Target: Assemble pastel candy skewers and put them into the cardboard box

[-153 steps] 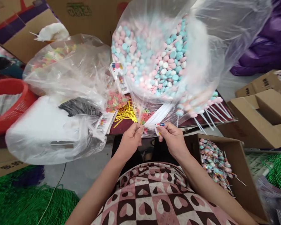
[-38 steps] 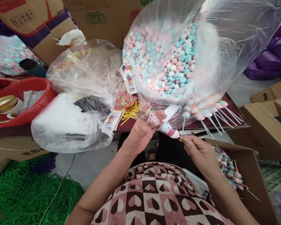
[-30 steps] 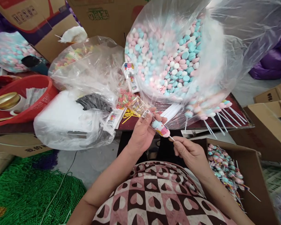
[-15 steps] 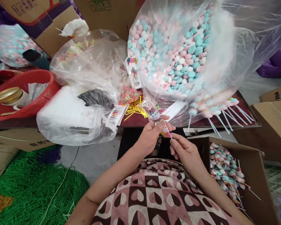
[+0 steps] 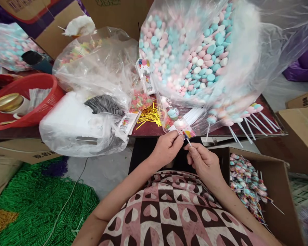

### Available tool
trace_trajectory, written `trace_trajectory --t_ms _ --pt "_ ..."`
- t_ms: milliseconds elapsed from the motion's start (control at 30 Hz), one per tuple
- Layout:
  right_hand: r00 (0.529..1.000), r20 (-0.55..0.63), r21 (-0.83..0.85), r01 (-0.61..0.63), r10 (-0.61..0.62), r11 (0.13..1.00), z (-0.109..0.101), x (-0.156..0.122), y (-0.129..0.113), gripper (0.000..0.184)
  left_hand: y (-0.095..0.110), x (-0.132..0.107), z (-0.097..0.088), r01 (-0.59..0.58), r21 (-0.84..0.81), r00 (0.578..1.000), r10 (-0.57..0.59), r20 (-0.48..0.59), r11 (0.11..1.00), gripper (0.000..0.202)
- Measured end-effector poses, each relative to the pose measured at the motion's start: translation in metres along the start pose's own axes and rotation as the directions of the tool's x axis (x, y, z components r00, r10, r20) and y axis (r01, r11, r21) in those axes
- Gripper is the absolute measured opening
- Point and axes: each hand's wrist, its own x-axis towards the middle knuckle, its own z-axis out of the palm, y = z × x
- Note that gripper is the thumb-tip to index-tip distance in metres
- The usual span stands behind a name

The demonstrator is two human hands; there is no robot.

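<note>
My left hand pinches the lower end of a clear printed wrapper that holds a pink, white and blue lollipop, just in front of the table edge. My right hand is closed close beside it, gripping the white stick that pokes out of the wrapper's bottom. The wrapper points up and away from me. Behind it a huge clear bag of pink, blue and white candy heads leans on the dark red table. Yellow twist ties lie on the table near my left hand.
Unwrapped lollipops with white sticks lie along the table's right. A cardboard box of wrapped lollipops stands low at my right. Clear bags, a red basket and cardboard boxes crowd the left. Green netting covers the floor.
The lollipop has slid fully into the wrapper. My hands have come together at its lower end, and the wrapper has swung from lying across to pointing up and away.
</note>
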Motion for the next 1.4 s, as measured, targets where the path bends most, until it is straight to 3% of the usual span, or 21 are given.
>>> trace_trajectory --t_ms 100,200,267,333,433,533,700,867,1000,1033,1067,1133,1200,1300,1333,1400 --pt "0.999 -0.034 -0.034 0.032 -0.033 0.999 -0.001 0.003 -0.001 0.029 0.002 0.001 0.002 -0.139 0.192 0.99 0.137 0.027 0.971 0.03" --pt "0.998 -0.047 -0.022 0.046 -0.047 0.999 -0.001 0.006 -0.002 0.03 0.002 0.0 -0.001 -0.132 0.154 0.99 0.124 0.061 0.979 0.03" --pt "0.999 -0.035 -0.004 0.036 -0.036 0.999 0.0 0.006 -0.001 0.03 0.001 -0.003 -0.006 -0.021 -0.036 0.998 0.023 0.063 0.999 0.031" --pt "1.0 -0.015 0.018 0.02 -0.019 1.0 0.003 0.005 0.0 0.028 -0.001 -0.004 -0.01 0.046 -0.328 0.999 -0.05 -0.003 0.943 0.03" --pt "1.0 0.018 0.047 0.008 -0.009 0.999 0.008 0.002 0.001 0.027 0.003 -0.001 -0.011 0.03 -0.698 0.989 -0.124 -0.084 0.715 0.037" --pt "0.999 0.054 0.052 -0.005 0.002 0.999 0.011 0.0 0.0 0.029 0.011 0.004 -0.007 0.115 -0.838 0.983 -0.18 0.02 0.533 0.045" --pt "0.997 0.071 0.064 -0.012 0.008 0.998 0.018 0.0 0.001 0.037 0.019 0.005 0.006 0.202 -0.876 0.963 -0.25 0.097 0.439 0.042" --pt "0.994 0.089 0.134 -0.071 0.059 0.988 0.024 0.002 -0.002 0.042 0.014 -0.001 0.011 0.283 -0.856 0.942 -0.295 0.162 0.433 0.037" --pt "0.937 0.349 0.071 -0.037 0.01 0.997 -0.002 0.013 -0.01 0.04 0.011 -0.005 0.002 0.29 -0.872 0.948 -0.243 0.206 0.395 0.03" --pt "0.924 0.383 0.065 -0.026 0.0 0.998 -0.011 0.017 -0.011 0.037 0.01 -0.006 -0.001 0.307 -0.871 0.945 -0.231 0.232 0.383 0.031" --pt "0.941 0.337 0.089 -0.035 0.003 0.995 -0.021 0.022 -0.011 0.033 0.01 -0.008 -0.003 0.338 -0.866 0.937 -0.217 0.273 0.368 0.033" --pt "0.989 0.143 0.207 -0.064 0.034 0.976 -0.034 0.03 -0.011 0.028 0.012 -0.011 -0.004 0.441 -0.837 0.898 -0.165 0.409 0.323 0.037" --pt "0.994 0.075 0.357 -0.097 0.075 0.929 -0.037 0.037 -0.012 0.041 0.014 -0.015 -0.002 0.561 -0.781 0.821 -0.063 0.567 0.276 0.04" --pt "0.95 0.293 0.513 -0.251 0.107 0.821 -0.025 0.039 -0.015 0.065 0.015 -0.019 0.003 0.66 -0.703 0.706 0.103 0.701 0.265 0.045" --pt "0.933 0.339 0.543 -0.296 0.118 0.786 -0.019 0.039 -0.016 0.065 0.015 -0.02 0.003 0.659 -0.697 0.693 0.13 0.709 0.285 0.046" --pt "0.94 0.304 0.589 -0.314 0.156 0.745 -0.005 0.037 -0.018 0.055 0.014 -0.021 0.001 0.6 -0.699 0.734 0.08 0.674 0.39 0.048"
